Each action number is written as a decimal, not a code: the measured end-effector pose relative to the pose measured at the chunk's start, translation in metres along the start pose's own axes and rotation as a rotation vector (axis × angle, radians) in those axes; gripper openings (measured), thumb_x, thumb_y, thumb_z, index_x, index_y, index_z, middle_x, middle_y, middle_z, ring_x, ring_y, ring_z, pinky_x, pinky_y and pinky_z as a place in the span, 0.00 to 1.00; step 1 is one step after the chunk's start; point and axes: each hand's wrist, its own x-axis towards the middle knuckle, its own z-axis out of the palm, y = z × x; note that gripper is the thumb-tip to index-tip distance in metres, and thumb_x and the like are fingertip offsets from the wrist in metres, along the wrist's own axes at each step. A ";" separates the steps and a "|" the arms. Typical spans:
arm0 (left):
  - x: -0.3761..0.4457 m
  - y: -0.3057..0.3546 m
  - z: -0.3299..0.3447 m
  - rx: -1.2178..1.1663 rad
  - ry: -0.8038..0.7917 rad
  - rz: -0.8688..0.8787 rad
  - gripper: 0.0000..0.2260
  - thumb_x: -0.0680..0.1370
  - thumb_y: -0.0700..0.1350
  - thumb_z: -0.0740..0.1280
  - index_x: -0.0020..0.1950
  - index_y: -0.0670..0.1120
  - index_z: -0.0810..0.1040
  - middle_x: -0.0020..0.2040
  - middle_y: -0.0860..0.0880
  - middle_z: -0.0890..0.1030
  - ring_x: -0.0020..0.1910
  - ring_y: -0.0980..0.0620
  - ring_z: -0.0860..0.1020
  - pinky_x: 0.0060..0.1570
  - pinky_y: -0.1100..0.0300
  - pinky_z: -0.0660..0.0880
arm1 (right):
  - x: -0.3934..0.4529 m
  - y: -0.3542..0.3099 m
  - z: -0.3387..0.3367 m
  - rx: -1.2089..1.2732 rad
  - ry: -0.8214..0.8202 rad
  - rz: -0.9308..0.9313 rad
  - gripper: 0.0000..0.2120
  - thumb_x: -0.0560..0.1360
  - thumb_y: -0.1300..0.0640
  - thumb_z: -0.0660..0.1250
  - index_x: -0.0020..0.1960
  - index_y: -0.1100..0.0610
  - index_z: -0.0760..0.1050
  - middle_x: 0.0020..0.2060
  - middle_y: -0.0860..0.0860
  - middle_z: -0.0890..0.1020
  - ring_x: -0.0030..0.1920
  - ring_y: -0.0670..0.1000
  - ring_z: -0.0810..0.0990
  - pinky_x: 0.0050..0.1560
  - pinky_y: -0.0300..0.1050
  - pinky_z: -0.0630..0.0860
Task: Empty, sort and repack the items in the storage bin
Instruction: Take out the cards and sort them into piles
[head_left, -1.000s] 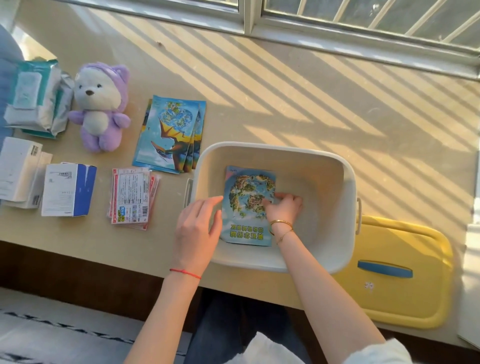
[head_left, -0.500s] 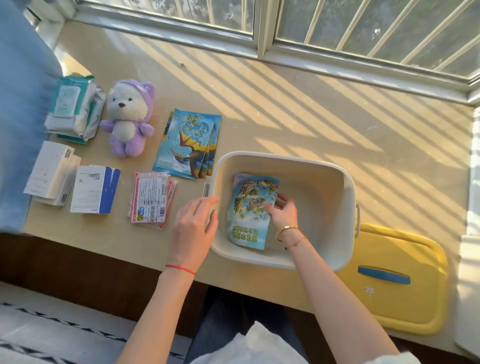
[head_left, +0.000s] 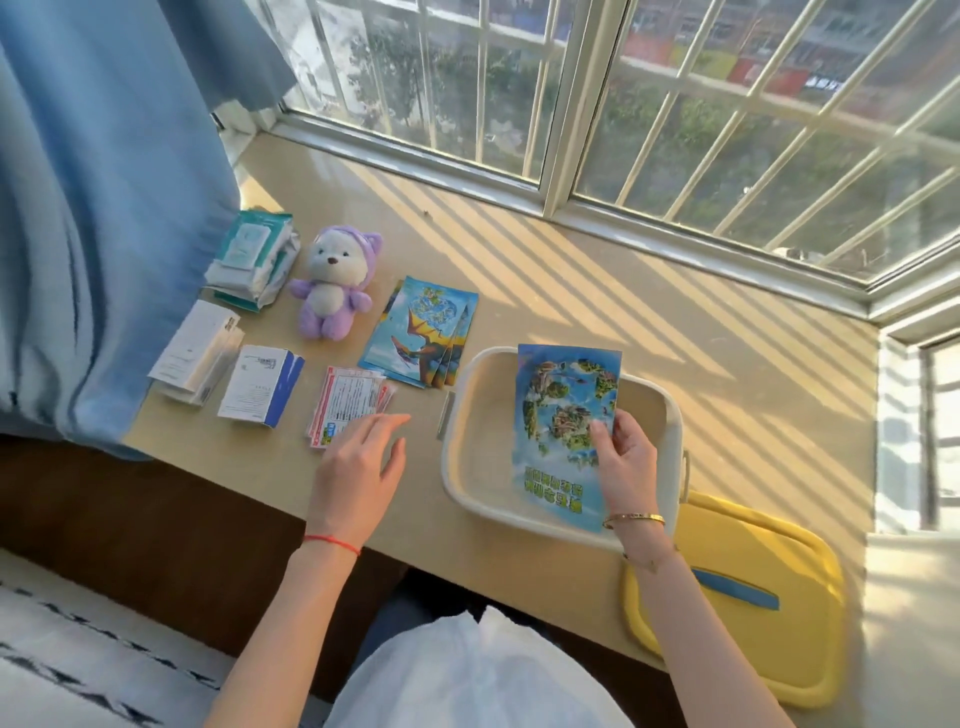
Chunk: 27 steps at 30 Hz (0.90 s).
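A cream storage bin (head_left: 670, 415) stands on the sill-side table. My right hand (head_left: 621, 457) pinches a blue picture booklet (head_left: 563, 410) by its right edge and holds it lifted over the bin. My left hand (head_left: 358, 467) hovers open with spread fingers over the table, left of the bin and just beside a stack of red-and-white packets (head_left: 348, 402). Further left lie a stack of blue dragon booklets (head_left: 423, 332), a purple plush bear (head_left: 335, 283), a white-and-blue box (head_left: 260, 387), white boxes (head_left: 195, 358) and wet-wipe packs (head_left: 254, 257).
The bin's yellow lid (head_left: 748, 597) with a blue handle lies at the right, overhanging the table's front edge. A blue curtain (head_left: 93, 208) hangs over the left end. The window (head_left: 623, 104) runs along the far side. Sunlit bare tabletop (head_left: 623, 291) lies behind the bin.
My right hand has lifted the blue booklet from the bin's floor to above its rim. My left hand has left the bin's rim and moved left. The view tilted up.
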 end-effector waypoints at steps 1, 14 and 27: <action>-0.001 -0.005 -0.007 0.003 0.004 -0.012 0.13 0.75 0.40 0.69 0.59 0.46 0.78 0.53 0.47 0.81 0.51 0.51 0.79 0.49 0.58 0.76 | -0.004 -0.010 0.001 0.032 -0.007 -0.003 0.08 0.79 0.61 0.63 0.40 0.55 0.71 0.30 0.47 0.71 0.29 0.39 0.67 0.31 0.34 0.66; 0.057 -0.154 -0.100 0.033 0.026 -0.019 0.12 0.76 0.41 0.68 0.59 0.46 0.78 0.54 0.49 0.81 0.52 0.50 0.79 0.50 0.57 0.77 | 0.012 -0.102 0.181 0.243 -0.001 0.112 0.05 0.79 0.63 0.62 0.51 0.59 0.76 0.42 0.52 0.83 0.40 0.50 0.81 0.40 0.44 0.80; 0.144 -0.266 -0.089 0.005 -0.098 0.111 0.12 0.76 0.40 0.68 0.59 0.47 0.78 0.51 0.50 0.81 0.49 0.50 0.78 0.50 0.53 0.77 | 0.137 -0.035 0.322 0.106 0.202 0.388 0.10 0.76 0.62 0.65 0.56 0.62 0.75 0.48 0.63 0.83 0.42 0.55 0.79 0.49 0.57 0.78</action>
